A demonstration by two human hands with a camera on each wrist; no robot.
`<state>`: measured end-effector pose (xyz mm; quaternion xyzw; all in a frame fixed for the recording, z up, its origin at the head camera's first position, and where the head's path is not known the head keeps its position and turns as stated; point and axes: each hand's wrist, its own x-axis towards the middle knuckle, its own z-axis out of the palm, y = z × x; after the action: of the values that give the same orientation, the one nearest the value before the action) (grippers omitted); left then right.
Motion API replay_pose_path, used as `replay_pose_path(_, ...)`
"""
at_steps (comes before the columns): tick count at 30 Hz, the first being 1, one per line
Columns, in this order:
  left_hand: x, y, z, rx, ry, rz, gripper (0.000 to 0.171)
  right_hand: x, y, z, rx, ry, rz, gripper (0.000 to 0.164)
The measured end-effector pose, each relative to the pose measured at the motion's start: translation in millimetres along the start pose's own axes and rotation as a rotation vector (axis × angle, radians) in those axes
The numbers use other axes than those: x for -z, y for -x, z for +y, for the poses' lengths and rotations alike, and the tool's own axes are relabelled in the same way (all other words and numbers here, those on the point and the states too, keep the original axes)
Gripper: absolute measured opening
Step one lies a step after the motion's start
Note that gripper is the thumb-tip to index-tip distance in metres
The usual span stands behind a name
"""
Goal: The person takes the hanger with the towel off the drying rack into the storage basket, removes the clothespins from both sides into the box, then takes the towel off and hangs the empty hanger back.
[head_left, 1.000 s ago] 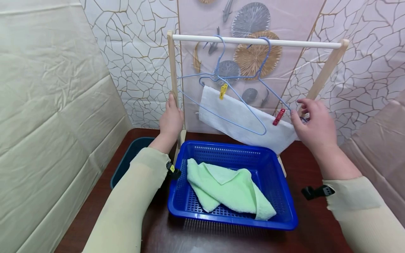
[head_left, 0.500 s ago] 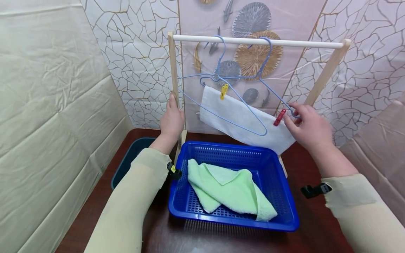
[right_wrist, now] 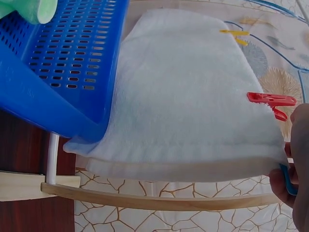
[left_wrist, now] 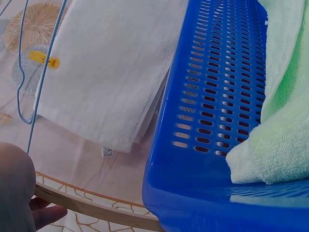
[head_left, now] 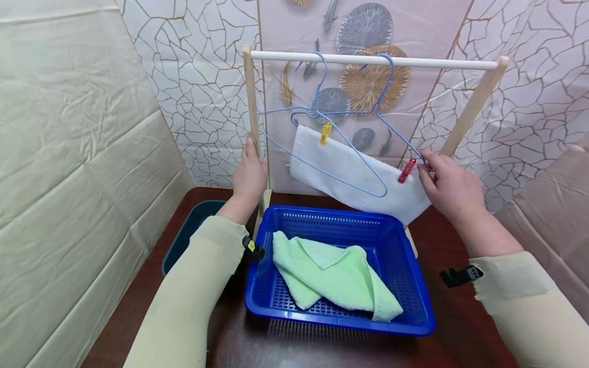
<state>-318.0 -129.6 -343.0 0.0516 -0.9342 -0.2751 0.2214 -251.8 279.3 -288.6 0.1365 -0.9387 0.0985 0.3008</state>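
Note:
A white towel (head_left: 349, 174) hangs from a blue wire hanger (head_left: 399, 134), pegged by a yellow clothespin (head_left: 325, 133) and a red clothespin (head_left: 407, 170). My right hand (head_left: 453, 186) pinches the hanger's right end, just beside the red clothespin. In the right wrist view, the fingers (right_wrist: 280, 181) close round the hanger's hooked end at the towel's corner. With my left hand (head_left: 250, 176) I grip the left wooden post (head_left: 251, 97) of a drying rack; fingertips (left_wrist: 50, 215) show past the post in the left wrist view. A second blue hanger (head_left: 352, 145) hangs bare in front.
Below the towel stands a blue plastic basket (head_left: 340, 327), holding a rumpled light-green towel (head_left: 331, 276). A dark teal basin (head_left: 181, 240) sits behind my left forearm. The rack's white rod (head_left: 359, 59) spans the top, with its right post (head_left: 474, 110) beyond my right hand.
My right hand has shifted left and taken hold of the hanger's right end beside the red clothespin. The left hand stays on its post.

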Motion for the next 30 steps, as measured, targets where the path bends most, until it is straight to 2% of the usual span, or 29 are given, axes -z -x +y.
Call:
replay_pose_path(5,0.3,1.0,-1.7,-0.015,0.017,-0.001,0.066,2,1,-1,-0.015,-0.006,-0.017,0.04)
replay_pose_path(11,2.4,3.1,-3.2,-0.006,0.06,-0.008,0.067,4,0,-1,-0.024,-0.04,0.003,0.04)
replay_pose_path(22,4.6,1.7,-2.0,-0.005,0.067,-0.011,0.065,12,-2,3,-0.053,-0.086,0.013,0.038)
replay_pose_path(30,5.0,3.9,-5.0,-0.004,0.113,-0.029,0.064,22,-2,4,-0.037,-0.087,0.114,0.035)
